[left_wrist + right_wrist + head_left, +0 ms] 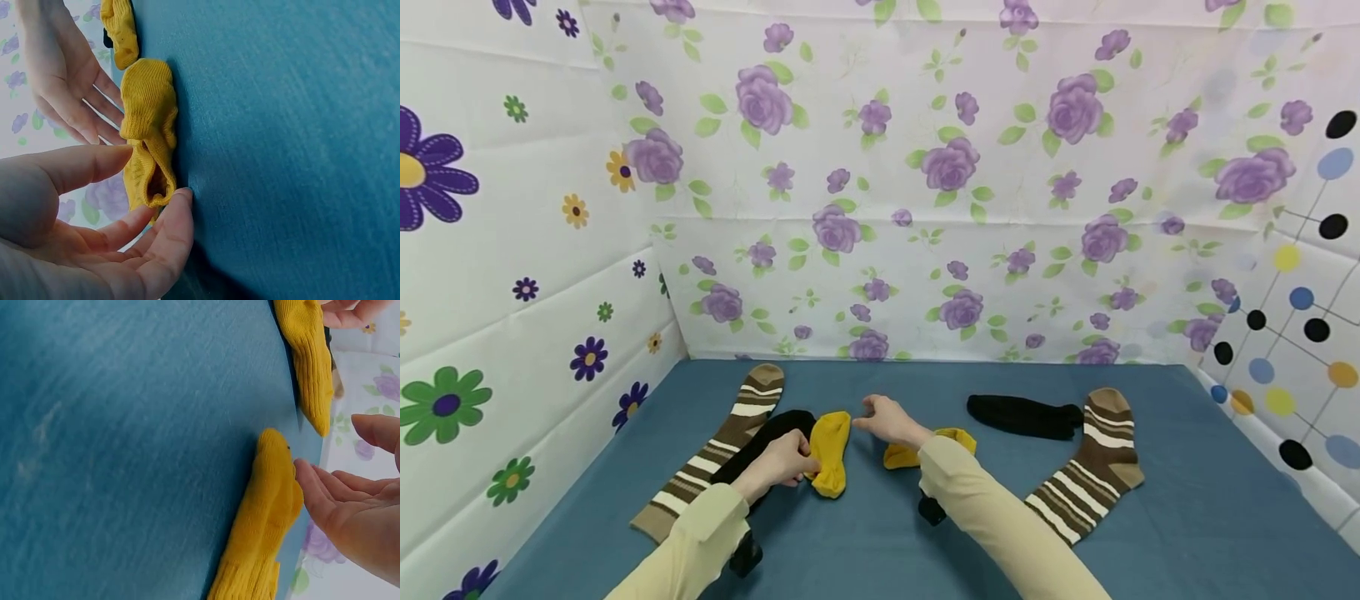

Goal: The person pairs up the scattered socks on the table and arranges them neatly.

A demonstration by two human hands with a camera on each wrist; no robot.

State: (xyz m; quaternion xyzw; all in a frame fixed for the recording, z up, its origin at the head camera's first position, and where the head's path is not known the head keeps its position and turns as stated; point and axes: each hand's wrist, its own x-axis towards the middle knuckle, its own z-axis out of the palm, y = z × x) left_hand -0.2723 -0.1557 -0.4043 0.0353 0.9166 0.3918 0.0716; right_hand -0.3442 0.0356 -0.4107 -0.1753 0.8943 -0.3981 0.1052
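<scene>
In the head view my left hand (782,460) is at the lower end of a yellow sock (830,450), which lies beside a black sock. The left wrist view shows thumb and fingers curled about the gaping cuff of that yellow sock (150,106). My right hand (891,421) hangs just beyond a second yellow sock (901,456), partly hidden by the right sleeve. In the right wrist view the fingers (322,500) are extended and the thumb stands apart, with nothing between them; the fingertips overlap the edge of the second yellow sock (253,519).
A brown-and-white striped sock (711,454) lies at the left, partly behind the black sock (790,423). At the right are another black sock (1022,415) and another striped sock (1093,467). Patterned cloth walls (880,183) edge the blue table (1210,500).
</scene>
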